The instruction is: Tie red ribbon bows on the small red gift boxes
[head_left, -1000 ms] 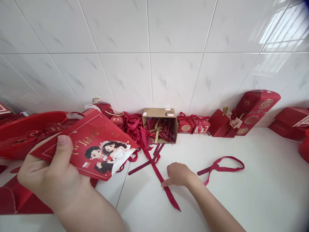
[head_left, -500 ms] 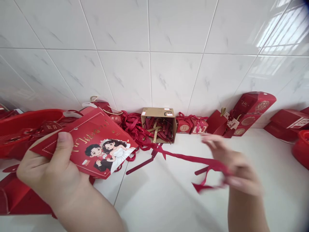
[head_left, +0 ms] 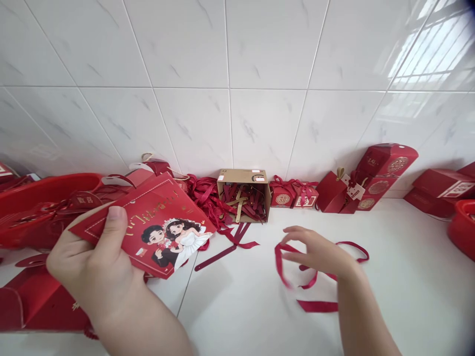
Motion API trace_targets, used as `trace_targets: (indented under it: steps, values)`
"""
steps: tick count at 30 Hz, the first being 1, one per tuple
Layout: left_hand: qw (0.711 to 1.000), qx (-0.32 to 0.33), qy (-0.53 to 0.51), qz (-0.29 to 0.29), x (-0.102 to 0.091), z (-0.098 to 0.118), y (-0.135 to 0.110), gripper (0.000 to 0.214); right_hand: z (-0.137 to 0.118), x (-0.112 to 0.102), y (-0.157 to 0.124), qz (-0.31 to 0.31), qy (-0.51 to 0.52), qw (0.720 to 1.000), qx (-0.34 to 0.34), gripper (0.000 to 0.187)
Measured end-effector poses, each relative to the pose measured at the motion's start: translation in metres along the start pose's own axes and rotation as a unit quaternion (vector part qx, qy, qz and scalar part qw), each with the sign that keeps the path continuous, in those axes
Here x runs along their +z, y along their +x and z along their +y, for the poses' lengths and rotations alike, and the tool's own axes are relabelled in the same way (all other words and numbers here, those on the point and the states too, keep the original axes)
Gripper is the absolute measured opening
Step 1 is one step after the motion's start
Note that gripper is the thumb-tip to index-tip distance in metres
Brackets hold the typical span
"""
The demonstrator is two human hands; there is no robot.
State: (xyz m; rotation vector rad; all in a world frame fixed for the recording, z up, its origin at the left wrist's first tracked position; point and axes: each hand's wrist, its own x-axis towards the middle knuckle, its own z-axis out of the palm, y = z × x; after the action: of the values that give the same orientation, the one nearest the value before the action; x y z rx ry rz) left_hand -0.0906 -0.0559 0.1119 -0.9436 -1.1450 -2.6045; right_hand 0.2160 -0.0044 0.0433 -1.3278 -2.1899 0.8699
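Observation:
My left hand (head_left: 98, 262) grips a red wedding gift box (head_left: 163, 225) at its pointed end, thumb on top. The box looks folded flat; a cartoon wedding couple and gold lettering are printed on it. Over the white surface at right, my right hand (head_left: 315, 252) has its thumb and fingers apart. A red ribbon (head_left: 280, 264) hangs in loose loops at those fingertips and runs under the hand and wrist, its lower part blurred. A cut ribbon end (head_left: 317, 306) shows below, left of the wrist.
Against the tiled wall stands a cardboard box (head_left: 243, 174) of dark red and gold straps. A heap of red ribbon (head_left: 208, 195) lies left of it, with loose straps (head_left: 218, 258) in front. Finished red boxes (head_left: 284, 195) stand right. Red basins (head_left: 48, 183) (head_left: 463, 230) flank both sides.
My right hand has moved left and turned over, its fingers now apart. The ribbon, stretched from the heap before, now hangs in loops away from it. My left hand and the box shifted slightly right.

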Motion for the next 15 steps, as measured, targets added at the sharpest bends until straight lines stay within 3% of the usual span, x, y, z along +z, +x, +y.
trace_targets:
  steps: [5,8,11,15]
  values:
    - [0.999,-0.032,0.017,0.005,-0.002,0.001,-0.001,0.015,-0.006,0.069,0.097,0.091,0.01,0.995,0.038,0.019]
    - [0.999,-0.037,0.02,0.005,-0.003,0.002,-0.002,0.015,-0.004,0.099,0.149,0.156,-0.007,0.984,0.09,0.022]
    - [0.999,-0.042,0.005,-0.006,-0.005,0.004,-0.004,0.017,0.002,0.111,0.179,0.196,-0.013,0.968,0.157,0.033]
    - [0.998,-0.063,-0.009,-0.009,-0.008,0.005,-0.005,0.015,0.014,0.112,0.19,0.209,0.002,0.959,0.192,0.032]
